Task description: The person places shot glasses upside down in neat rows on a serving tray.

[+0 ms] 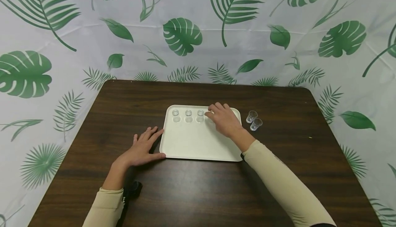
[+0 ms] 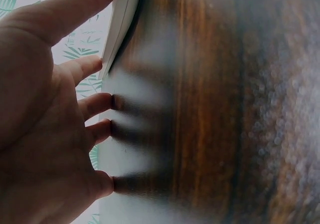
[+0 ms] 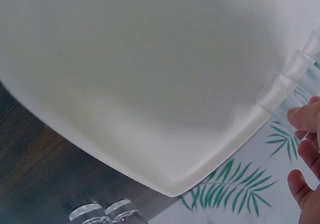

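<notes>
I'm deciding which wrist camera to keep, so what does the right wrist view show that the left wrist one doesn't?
Only the right wrist view: the right hand pinching a clear cup, the cups lined up beside it, and two cups off the tray.

Only the left wrist view: the outspread left hand.

Both: the white tray, the dark table and the leaf-print backdrop.

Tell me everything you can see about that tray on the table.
The tray is an off-white rectangle with rounded corners and a low raised rim; it looks like plastic. It lies flat on the dark brown table, long sides running left to right. Three small clear cups stand in a row along its far side, and the right hand holds a fourth cup at that row's right end. The left hand touches its left side, thumb at the near corner.
</notes>
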### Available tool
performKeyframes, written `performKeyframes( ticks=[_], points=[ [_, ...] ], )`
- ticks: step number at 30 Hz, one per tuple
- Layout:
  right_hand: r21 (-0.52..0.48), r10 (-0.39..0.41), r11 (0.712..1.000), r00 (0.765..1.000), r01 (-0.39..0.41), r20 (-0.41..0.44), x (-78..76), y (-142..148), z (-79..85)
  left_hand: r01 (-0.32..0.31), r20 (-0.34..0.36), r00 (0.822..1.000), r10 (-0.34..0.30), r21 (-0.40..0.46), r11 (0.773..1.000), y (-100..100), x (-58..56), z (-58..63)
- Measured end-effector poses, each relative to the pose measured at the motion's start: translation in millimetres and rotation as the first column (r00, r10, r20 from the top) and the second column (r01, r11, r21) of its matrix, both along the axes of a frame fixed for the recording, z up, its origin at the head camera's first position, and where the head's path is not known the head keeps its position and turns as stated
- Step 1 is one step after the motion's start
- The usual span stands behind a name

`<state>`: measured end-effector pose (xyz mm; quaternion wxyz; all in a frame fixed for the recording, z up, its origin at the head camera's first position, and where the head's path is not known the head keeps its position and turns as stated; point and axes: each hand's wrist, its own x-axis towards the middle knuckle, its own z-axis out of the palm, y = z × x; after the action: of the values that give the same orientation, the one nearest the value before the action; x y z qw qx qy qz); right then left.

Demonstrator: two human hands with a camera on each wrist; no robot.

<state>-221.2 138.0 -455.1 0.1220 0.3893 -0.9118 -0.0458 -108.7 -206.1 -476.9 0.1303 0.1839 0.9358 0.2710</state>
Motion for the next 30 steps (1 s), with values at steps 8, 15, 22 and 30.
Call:
performKeyframes(
  ticks=[8, 15, 22, 30],
  points=[
    [-0.048, -0.048, 0.998, 0.998, 0.051, 0.05, 2.9, 2.6, 5.1, 0.001, -0.008, 1.0, -0.001, 0.013, 1.0, 0.2, 1.1, -2.4],
    [-0.214, -0.102, 0.969, 0.99, 0.121, 0.095, 8.9, 15.8, 15.0, 0.001, -0.012, 1.0, -0.001, 0.018, 1.0, 1.1, 1.5, -1.5],
    [-0.418, -0.131, 0.897, 0.989, 0.146, 0.063, 15.5, 48.5, 21.0, 0.001, -0.003, 1.0, -0.001, 0.012, 1.0, 1.2, 1.1, -1.8],
    [-0.64, -0.224, 0.72, 0.963, 0.268, 0.152, 25.6, 87.7, 25.8, -0.001, -0.015, 1.0, 0.001, 0.004, 1.0, 2.1, 1.2, -2.8]
  ],
)
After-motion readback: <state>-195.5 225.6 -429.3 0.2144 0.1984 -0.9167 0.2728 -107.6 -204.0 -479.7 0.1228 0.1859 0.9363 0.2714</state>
